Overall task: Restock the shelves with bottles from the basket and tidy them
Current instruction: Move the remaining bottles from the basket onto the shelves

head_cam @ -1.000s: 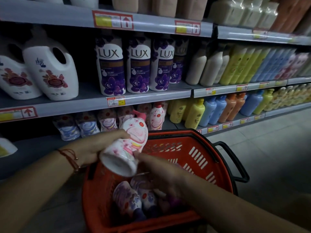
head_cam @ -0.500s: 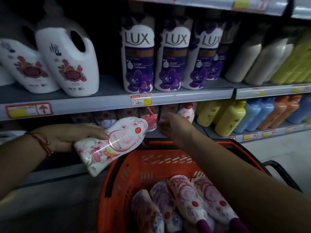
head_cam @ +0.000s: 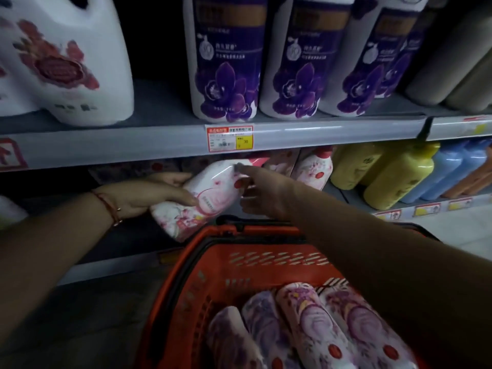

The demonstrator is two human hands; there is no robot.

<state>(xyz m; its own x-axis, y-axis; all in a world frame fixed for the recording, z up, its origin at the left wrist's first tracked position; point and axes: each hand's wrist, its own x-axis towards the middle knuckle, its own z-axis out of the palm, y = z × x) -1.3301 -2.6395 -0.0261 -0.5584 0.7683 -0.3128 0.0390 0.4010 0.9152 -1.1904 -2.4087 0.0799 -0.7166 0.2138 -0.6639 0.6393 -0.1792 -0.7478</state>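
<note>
A person's left hand wraps its fingers round the lower half of a pink-flowered bottle, held tilted with its pink cap aimed into the lower shelf, apparently so it can slide in cap-first under the shelf edge just above. The right hand, just right of the left, rests loosely curled fingers against the bottle's upper side near the neck, seemingly steadying it; whether it truly grips cannot be told. Beyond the right hand one matching bottle with a red cap stands on the shelf, with others behind it too dim to count. Below both wrists, the red basket holds four purple-patterned bottles lying side by side, awaiting their turn. Above the hands stand three purple-flower bottles and, to their left, a white jug.
</note>
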